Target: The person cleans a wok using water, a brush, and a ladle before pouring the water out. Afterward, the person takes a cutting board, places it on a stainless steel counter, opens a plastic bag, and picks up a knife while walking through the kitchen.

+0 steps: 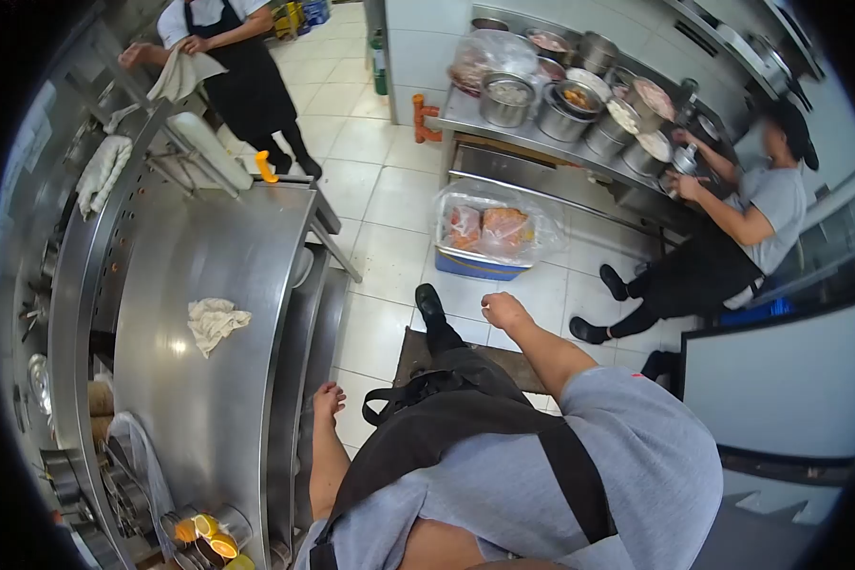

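My left hand (pixel 329 401) hangs at my side beside the edge of the steel worktable (pixel 176 399), its fingers loosely bent and apart, with nothing in it. My right hand (pixel 505 311) is out in front of my body with the fingers curled in, and no object shows in it. Ahead of it on the floor stands a blue crate (pixel 480 266) lined with clear plastic. Packs of reddish meat (pixel 503 229) lie inside. On the worktable is a crumpled cream cloth (pixel 217 323), apart from my left hand.
A co-worker (pixel 765 204) at right handles a metal container by a counter crowded with pots (pixel 556 119). Another person (pixel 242 76) at upper left holds a cloth. Cut oranges (pixel 220 543) sit in a container at lower left. A brown mat (pixel 413 356) lies under me.
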### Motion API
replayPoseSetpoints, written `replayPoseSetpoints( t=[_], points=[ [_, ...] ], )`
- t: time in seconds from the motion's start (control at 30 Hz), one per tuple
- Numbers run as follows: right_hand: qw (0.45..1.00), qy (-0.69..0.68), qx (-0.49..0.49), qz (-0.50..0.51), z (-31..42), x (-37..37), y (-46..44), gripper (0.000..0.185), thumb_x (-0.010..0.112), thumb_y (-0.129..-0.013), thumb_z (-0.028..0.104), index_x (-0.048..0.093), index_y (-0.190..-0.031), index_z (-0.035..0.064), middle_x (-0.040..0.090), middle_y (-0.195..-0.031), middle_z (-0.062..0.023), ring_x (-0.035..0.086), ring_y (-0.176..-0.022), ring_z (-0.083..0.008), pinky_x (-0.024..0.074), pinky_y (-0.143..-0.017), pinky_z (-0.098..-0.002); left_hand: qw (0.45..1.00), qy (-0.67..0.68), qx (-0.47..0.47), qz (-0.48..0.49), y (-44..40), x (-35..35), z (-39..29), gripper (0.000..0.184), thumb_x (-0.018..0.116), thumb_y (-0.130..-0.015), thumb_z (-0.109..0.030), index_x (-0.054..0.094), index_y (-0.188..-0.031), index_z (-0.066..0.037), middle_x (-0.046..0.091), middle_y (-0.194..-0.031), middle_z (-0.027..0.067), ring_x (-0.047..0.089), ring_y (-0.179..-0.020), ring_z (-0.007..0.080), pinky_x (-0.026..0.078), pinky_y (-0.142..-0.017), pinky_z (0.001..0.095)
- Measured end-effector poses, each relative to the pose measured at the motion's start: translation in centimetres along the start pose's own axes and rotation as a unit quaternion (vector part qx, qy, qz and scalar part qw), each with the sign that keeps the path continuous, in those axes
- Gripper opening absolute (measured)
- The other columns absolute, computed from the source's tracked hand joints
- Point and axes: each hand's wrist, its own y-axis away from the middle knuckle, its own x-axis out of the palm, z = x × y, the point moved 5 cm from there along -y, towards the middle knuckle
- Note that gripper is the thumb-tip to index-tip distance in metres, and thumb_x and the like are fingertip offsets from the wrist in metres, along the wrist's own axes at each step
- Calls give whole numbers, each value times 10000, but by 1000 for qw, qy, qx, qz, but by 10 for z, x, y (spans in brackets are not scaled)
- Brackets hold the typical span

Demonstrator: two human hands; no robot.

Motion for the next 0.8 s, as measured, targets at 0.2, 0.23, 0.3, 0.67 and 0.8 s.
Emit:
replayPoseSetpoints(
  t=[0.2, 0.23, 0.3, 0.67, 0.8],
  points=[
    [991, -12, -125, 51, 72, 22, -91, 229, 573, -731, 197, 642, -912, 75, 621, -916, -186, 581, -902, -335, 454, -824, -407, 993, -93, -66, -33, 18, -10, 56, 307, 564, -725, -120, 580, -1027, -63, 612, -792, 78, 614, -622, 166, 498, -467, 303],
    [987, -2, -148, 67, 97, 18, -109, 229, 573, -731, 197, 642, -912, 75, 621, -916, -186, 581, -902, -335, 454, -824, -407, 988, -123, -81, -37, 30, -13, 65, 278, 568, -717, -125, 602, -988, -70, 612, -758, 74, 614, -615, 168, 502, -461, 309],
    [985, -51, -166, 26, 153, -17, -154, 241, 589, -740, 209, 635, -943, 86, 626, -912, -174, 583, -888, -344, 455, -821, -401, 940, -315, 130, 19, 35, -29, 110, 193, 540, -729, -232, 628, -683, -66, 630, -707, 93, 615, -600, 173, 500, -528, 335],
    [854, 25, -495, -155, 483, -144, -333, 384, 593, -761, 170, 507, -1114, 42, 528, -1097, -167, 542, -985, -309, 467, -806, -397, 938, -330, -106, -21, 105, -11, 135, 171, 484, -830, -163, 587, -923, -63, 627, -828, 73, 622, -637, 205, 513, -505, 357],
    [873, 180, -449, -61, 504, -116, -375, 203, 491, -784, 139, 624, -896, 34, 617, -892, -194, 592, -872, -346, 482, -783, -412, 961, -254, -38, -99, 68, 5, 73, 308, 546, -784, -159, 571, -1072, -50, 640, -844, 74, 633, -672, 169, 518, -542, 288]
  ],
)
